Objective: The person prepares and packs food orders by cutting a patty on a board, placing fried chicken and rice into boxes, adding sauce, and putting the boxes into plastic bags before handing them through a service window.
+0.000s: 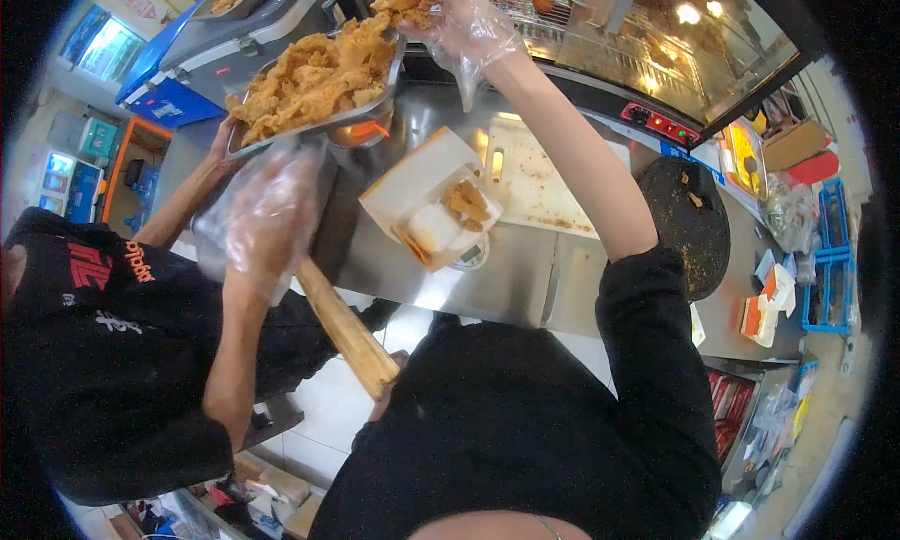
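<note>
My right hand (pixel 457 30), in a clear plastic glove, is closed on a piece of fried chicken (pixel 404 7) above the far corner of a metal tray (pixel 320 126) heaped with fried chicken. Low at the left of my body, my left hand (pixel 380 405) is mostly hidden; it grips the end of a wooden stick or handle (pixel 344 325). The stick's far end lies behind a co-worker's blurred, gloved hand (pixel 271 213). An open paper box (pixel 415 181) on the steel counter holds fried pieces (pixel 466 204) and a white item, and overlaps a small round scale (pixel 471 254).
A co-worker (pixel 126 343) stands at the left, one bare hand at the tray. A lit glass warming cabinet (pixel 661 55) spans the back. A white cutting board (pixel 541 181) with crumbs and a dark round board (pixel 685 238) lie to the right. Blue lidded container (pixel 169 104) at back left.
</note>
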